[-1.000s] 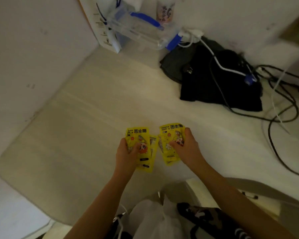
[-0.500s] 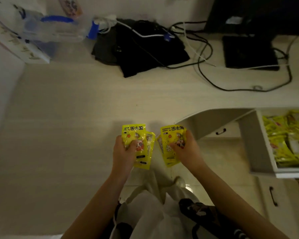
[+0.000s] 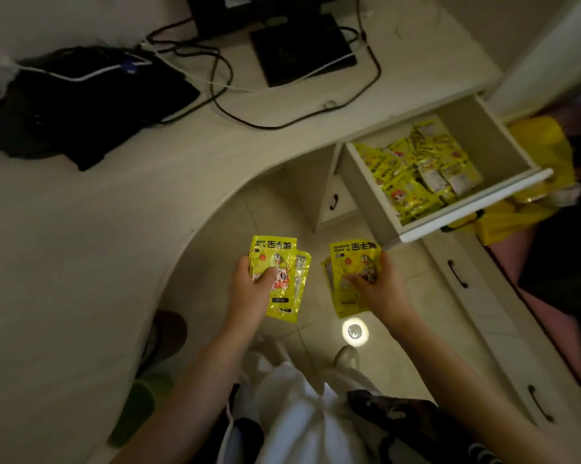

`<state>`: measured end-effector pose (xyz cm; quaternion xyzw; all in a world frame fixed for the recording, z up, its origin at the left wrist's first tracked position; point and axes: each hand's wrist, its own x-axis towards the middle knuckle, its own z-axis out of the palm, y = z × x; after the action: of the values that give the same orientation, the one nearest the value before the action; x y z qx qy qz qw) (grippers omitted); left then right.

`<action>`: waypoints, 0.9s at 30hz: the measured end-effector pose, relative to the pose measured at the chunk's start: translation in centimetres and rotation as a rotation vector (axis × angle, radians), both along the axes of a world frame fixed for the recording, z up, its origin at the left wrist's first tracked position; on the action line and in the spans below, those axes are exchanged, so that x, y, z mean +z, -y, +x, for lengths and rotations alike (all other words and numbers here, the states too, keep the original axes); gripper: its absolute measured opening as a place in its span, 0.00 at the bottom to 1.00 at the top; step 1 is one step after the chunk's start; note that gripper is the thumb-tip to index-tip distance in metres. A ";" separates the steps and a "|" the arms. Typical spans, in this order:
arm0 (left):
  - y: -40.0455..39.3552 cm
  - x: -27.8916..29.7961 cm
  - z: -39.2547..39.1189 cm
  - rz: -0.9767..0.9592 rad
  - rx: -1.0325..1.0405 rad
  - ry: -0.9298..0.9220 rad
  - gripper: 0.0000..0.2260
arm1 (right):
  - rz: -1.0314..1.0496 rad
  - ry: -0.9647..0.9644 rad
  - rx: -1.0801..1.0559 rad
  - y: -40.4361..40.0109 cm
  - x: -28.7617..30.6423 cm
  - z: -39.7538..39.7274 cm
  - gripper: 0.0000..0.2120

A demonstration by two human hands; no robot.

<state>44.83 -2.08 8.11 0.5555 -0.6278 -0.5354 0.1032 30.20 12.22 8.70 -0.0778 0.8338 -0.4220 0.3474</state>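
Note:
My left hand (image 3: pixel 249 291) grips a small stack of yellow hand-warmer packets (image 3: pixel 282 272), thumb across the front one. My right hand (image 3: pixel 381 286) grips a second stack of the same yellow packets (image 3: pixel 351 262). Both stacks hang over the tiled floor, in front of the curved desk edge. Up and to the right, an open white drawer (image 3: pixel 470 205) holds several more yellow packets (image 3: pixel 419 172).
The cream desk (image 3: pixel 81 246) carries a black cloth bundle (image 3: pixel 81 102), black and white cables (image 3: pixel 235 92) and a black monitor base (image 3: pixel 302 48). Shut drawers with black handles (image 3: pixel 458 274) run below the open one. A yellow bag (image 3: pixel 543 175) lies behind it.
The view has swung right from the desk corner to the open drawer. Both hands keep their packets and are now over the floor, slightly further apart.

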 end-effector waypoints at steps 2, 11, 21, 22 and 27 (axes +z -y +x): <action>-3.0 -0.2 -2.4 0.024 -0.011 -0.005 0.05 | -0.017 0.015 -0.049 -3.2 -0.1 -2.2 0.17; -12.4 -1.5 -12.3 0.079 -0.095 -0.036 0.06 | 0.012 0.006 -0.168 -12.9 0.1 -10.3 0.14; -10.6 -1.1 -22.8 0.089 -0.118 -0.091 0.07 | -0.031 0.019 -0.220 -11.1 0.4 -20.1 0.18; -9.9 -1.1 -24.0 0.098 -0.112 -0.100 0.08 | -0.033 0.018 -0.212 -10.3 0.3 -21.3 0.18; -6.3 -1.1 -29.5 0.152 -0.070 -0.111 0.13 | -0.030 0.019 -0.201 -6.4 0.2 -27.1 0.17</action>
<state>15.38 4.23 6.97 0.5090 -0.5975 -0.6148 0.0766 3.09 18.66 8.85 0.0049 0.8277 -0.4678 0.3100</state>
